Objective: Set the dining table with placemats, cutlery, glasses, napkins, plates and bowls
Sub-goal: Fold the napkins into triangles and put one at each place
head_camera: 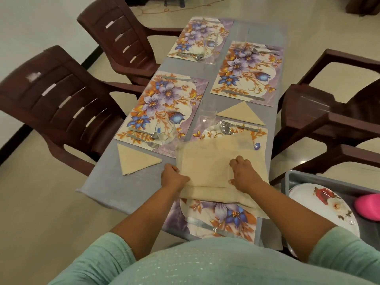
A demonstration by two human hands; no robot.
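Note:
A beige cloth napkin [207, 163] lies partly folded over the near right floral placemat [218, 217]. My left hand [172, 176] pinches its left edge and my right hand [243, 174] grips its near fold. Two folded triangular napkins lie on the table, one at near left [136, 161], one at right [240, 114]. Three more floral placemats [164, 105] carry knives, forks and spoons. Clear glasses [207, 114] stand beside them. A knife [207, 225] lies on the near placemat.
The table has a grey cloth [115, 184]. Brown plastic chairs stand at left [61, 103], far left [123, 38] and right [329, 112]. A grey tray [308, 177] at lower right holds a floral plate [324, 204] and a pink object [368, 206].

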